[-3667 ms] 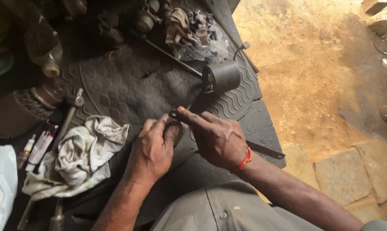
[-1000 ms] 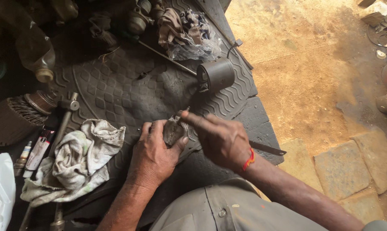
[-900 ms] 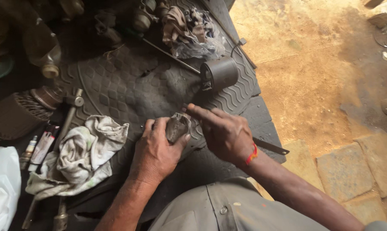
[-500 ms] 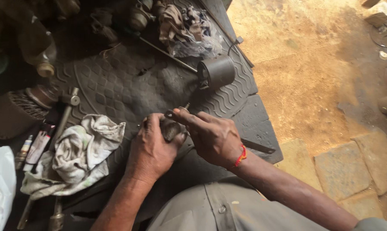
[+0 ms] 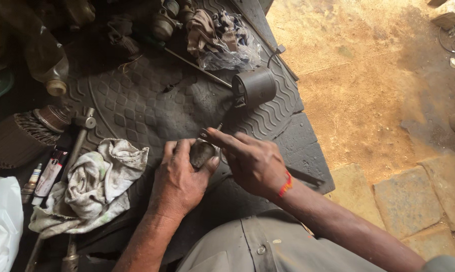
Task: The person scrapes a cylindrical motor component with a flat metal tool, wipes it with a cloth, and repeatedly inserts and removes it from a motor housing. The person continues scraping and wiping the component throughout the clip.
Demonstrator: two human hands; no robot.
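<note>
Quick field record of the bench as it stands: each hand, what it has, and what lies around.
left hand: grip closed around a small dark metal part
right hand: forefinger stretched to the part, a thin tool showing past the fingers
surface: dark patterned rubber mat
left of hands: stained white rag, long metal tool
beyond hands: dark cylinder lying on its side
far side: crumpled clear bag

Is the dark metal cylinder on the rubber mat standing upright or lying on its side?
On its side. The dark cylinder rests with its curved wall on the rubber mat and its round end facing sideways toward the camera's left.
</note>
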